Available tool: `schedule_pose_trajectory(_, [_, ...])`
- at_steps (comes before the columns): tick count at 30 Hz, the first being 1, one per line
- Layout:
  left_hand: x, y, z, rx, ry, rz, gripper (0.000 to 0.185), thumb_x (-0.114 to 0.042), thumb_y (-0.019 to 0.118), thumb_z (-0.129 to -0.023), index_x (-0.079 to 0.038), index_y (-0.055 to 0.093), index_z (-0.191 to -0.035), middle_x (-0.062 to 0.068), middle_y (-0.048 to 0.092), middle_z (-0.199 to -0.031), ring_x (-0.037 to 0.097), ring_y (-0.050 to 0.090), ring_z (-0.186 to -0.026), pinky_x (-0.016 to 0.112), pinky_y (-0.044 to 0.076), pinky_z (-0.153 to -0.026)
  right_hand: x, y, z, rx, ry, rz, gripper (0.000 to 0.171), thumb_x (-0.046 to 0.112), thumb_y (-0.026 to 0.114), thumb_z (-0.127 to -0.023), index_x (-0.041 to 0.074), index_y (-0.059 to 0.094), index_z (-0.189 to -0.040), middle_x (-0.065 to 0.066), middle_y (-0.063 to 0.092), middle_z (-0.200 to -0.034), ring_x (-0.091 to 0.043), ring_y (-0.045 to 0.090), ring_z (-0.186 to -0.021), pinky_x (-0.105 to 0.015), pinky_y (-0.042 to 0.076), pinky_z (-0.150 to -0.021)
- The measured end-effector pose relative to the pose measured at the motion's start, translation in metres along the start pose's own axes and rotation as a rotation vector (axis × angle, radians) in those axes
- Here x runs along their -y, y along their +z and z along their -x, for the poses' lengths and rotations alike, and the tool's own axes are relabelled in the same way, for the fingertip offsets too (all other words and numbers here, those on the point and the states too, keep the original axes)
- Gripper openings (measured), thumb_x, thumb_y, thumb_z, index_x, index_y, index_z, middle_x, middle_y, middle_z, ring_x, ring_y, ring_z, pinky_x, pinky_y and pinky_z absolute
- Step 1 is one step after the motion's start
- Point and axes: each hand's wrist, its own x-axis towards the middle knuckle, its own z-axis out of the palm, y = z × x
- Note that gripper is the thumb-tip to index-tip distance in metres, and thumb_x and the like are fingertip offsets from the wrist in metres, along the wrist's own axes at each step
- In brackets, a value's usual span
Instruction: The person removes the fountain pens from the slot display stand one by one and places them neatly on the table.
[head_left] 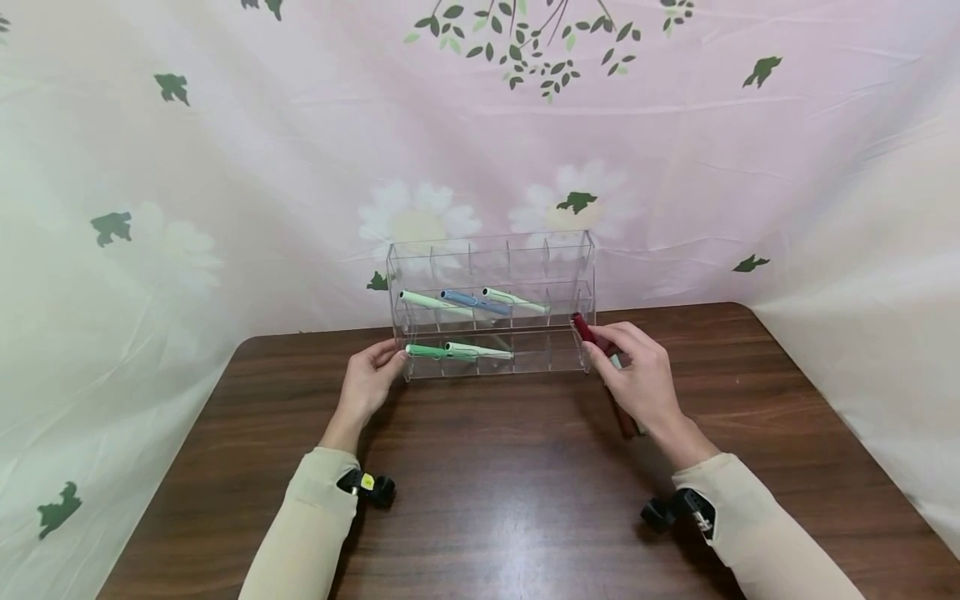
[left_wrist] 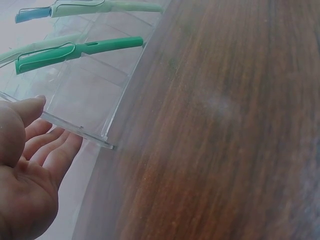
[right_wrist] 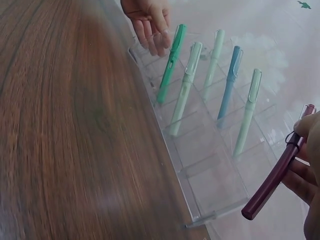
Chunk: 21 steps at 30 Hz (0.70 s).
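Note:
A clear acrylic pen rack stands at the back of the table. My left hand holds its left end, with the thumb and fingers on either side of the side panel. My right hand pinches a dark red pen with a clip, just off the rack's right end. In the rack's front row lie a bright green pen and a pale green pen. Behind them are a pale green pen, a blue pen and another pale pen.
Beneath my right hand, a dark red piece and a pale piece show partly; the hand hides the rest. Behind the rack hangs a patterned cloth, meeting the back edge of the brown wooden table.

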Motion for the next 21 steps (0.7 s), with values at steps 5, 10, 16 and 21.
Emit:
schedule_pose_trajectory(5, [0.001,0.000,0.001,-0.002,-0.003,-0.007,0.045,-0.018,0.064,-0.111,0.001,0.059,-0.151,0.023,0.065,-0.150,0.036,0.064,-0.140,0.050,0.053,-0.115,-0.006,-0.006,0.002,-0.007,0.038,0.000,0.023,-0.008,0.084,-0.088,-0.004,0.081,-0.110,-0.014,0.076,-0.094,-0.001,0.062,-0.080,-0.002,0.050,-0.071])
schedule_pose_trajectory(10, [0.001,0.000,0.000,-0.002,-0.002,-0.008,0.045,-0.017,0.062,-0.111,0.002,0.058,-0.152,0.024,0.064,-0.150,0.036,0.064,-0.140,0.050,0.055,-0.114,-0.016,-0.012,0.004,0.010,0.102,0.047,0.019,-0.002,0.083,-0.092,-0.001,0.082,-0.110,-0.012,0.077,-0.092,0.014,0.058,-0.081,-0.001,0.051,-0.074])
schedule_pose_trajectory(16, [0.001,0.001,-0.001,0.003,0.000,0.001,0.045,-0.016,0.062,-0.111,0.004,0.058,-0.152,0.026,0.063,-0.150,0.037,0.063,-0.140,0.045,0.056,-0.113,-0.028,-0.021,0.008,0.037,0.146,0.140,0.017,0.001,0.083,-0.093,-0.001,0.083,-0.110,-0.013,0.079,-0.092,0.014,0.057,-0.079,0.002,0.045,-0.074])
schedule_pose_trajectory(21, [0.001,0.000,-0.001,0.003,-0.001,-0.006,0.045,-0.016,0.062,-0.112,0.003,0.058,-0.152,0.026,0.063,-0.150,0.037,0.063,-0.140,0.045,0.056,-0.113,-0.035,-0.026,0.012,0.070,0.170,0.193,0.016,0.004,0.082,-0.094,-0.001,0.083,-0.110,-0.013,0.079,-0.092,0.010,0.058,-0.077,0.001,0.044,-0.071])
